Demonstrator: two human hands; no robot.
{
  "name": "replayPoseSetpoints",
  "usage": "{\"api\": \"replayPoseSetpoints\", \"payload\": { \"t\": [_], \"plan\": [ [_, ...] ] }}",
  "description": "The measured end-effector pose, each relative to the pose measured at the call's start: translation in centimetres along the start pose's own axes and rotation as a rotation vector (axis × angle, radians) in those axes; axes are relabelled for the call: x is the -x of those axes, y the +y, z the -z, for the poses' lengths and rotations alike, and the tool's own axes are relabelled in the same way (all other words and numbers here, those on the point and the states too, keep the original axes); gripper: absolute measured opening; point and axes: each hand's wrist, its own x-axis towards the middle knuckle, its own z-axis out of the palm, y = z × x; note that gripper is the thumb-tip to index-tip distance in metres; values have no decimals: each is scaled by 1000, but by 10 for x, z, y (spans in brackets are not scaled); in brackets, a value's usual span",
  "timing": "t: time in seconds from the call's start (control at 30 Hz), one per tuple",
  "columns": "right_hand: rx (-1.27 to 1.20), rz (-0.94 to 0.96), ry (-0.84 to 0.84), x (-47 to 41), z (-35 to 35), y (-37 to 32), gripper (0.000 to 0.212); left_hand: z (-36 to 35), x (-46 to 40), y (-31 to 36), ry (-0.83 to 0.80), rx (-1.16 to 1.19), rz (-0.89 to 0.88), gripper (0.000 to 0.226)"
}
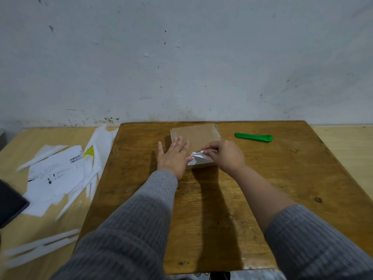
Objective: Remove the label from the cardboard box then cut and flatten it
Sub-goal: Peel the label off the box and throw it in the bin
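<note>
A small brown cardboard box [194, 139] is sitting near the far edge of the dark wooden table [262, 178], and it is our landmark. The left hand [174, 156] is lying flat on the near left part of the box, with its fingers straight and spread, pressing the box down so it is not sliding. It is holding nothing.

The right hand [224, 155] is resting at the near right corner of the box. Its fingers are curling and pinching the white label [196, 158]. The label is crumpling and lifting up, but part of it looks like it is sticking to the box top.

So the job looks like it is just starting. The label is only partly off. The box is closed and whole, so cutting and flattening are not yet done.

To the right of the box, a green cutter [254, 137] is lying on the table, and nobody is touching it. Far to the left of the box, a pile of white papers [58, 172] is lying on a lighter table.
</note>
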Motion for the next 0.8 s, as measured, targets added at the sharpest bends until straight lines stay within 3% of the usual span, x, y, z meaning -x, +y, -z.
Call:
{"api": "replayPoseSetpoints", "payload": {
  "t": [0.23, 0.33, 0.47, 0.8],
  "plan": [
    [-90, -248, -32, -2, -2, 1, 9, 6, -2, -3, -100, 5, -62, 67],
    [-136, -284, -9, 0, -2, 0, 7, 9, -1, -5, -122, 35, -83, 64],
    [-156, -304, 8, 3, -3, 0, 6, 0, 0, -5, -35, 50, -79, 60],
    [-267, -340, 34, 18, 16, 11, 8, -4, -1, -1, -30, 98, -17, 69]
  ]
}}
